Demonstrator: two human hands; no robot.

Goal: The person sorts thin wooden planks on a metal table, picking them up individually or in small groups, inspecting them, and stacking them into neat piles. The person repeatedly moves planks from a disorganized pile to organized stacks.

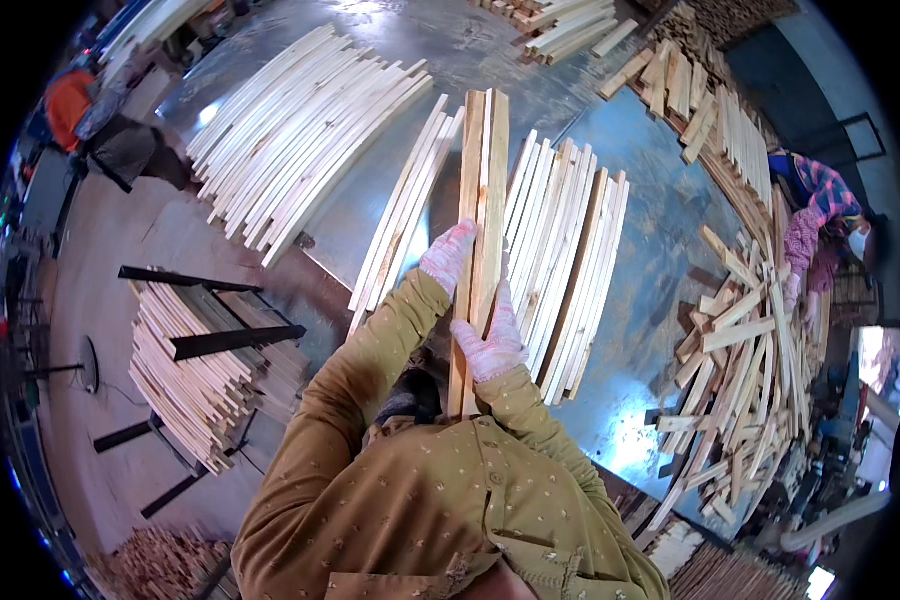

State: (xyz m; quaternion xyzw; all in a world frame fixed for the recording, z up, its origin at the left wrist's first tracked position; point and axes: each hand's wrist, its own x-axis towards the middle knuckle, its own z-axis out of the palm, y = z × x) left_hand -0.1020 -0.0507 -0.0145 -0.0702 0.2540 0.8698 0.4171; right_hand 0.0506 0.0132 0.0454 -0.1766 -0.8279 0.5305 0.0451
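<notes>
A few long wooden strips (492,170) stand out in front of me, held side by side, with their near ends by my shirt. My left hand (448,256), in a pale pink-and-white glove, grips their left edge about midway. Lower down, my right hand (494,338), gloved alike, is closed round their right side with the thumb across the near face. Left of the held strips lies a narrow row of pale strips (402,210) on the metal table (345,225). To their right is a wider row of strips (560,250), including a darker brown one.
A broad row of strips (300,140) covers the table's far left. A black metal rack (235,340) holds stacked strips at left. A jumbled wood heap (735,370) lies at right, where a person (820,215) bends over it. Another person (100,125) stands at far left.
</notes>
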